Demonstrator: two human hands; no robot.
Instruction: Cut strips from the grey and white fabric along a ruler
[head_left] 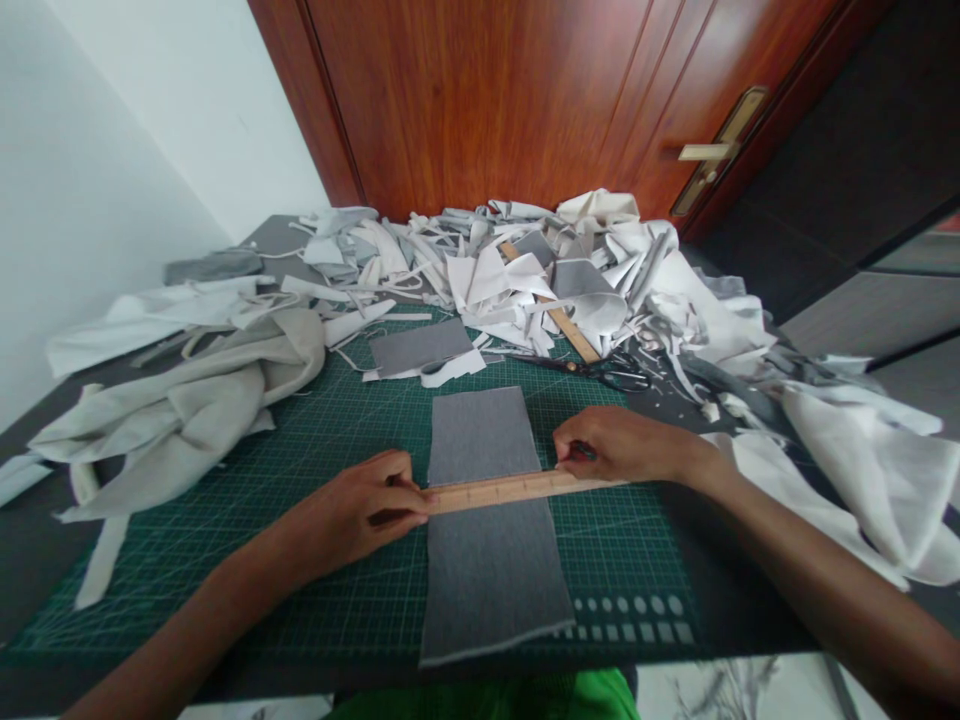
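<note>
A wooden ruler [487,491] lies crosswise over a grey fabric strip [491,580] near the middle of the green cutting mat [360,610]. My left hand [375,503] pinches the ruler's left end, just at the strip's left edge. Toward the other end, my right hand [611,445] has its fingers closed on the ruler to the right of the strip. Part of the ruler's right end runs beneath that hand. The strip's far part shows beyond the ruler, and its near edge is slightly uneven.
Black scissors [592,370] lie behind my right hand. Another wooden ruler [574,335] sticks out of a heap of white fabric scraps [495,285]. A smaller grey fabric piece [420,348] rests on the mat. Crumpled beige cloth [202,400] is at left, white cloth [870,470] at right.
</note>
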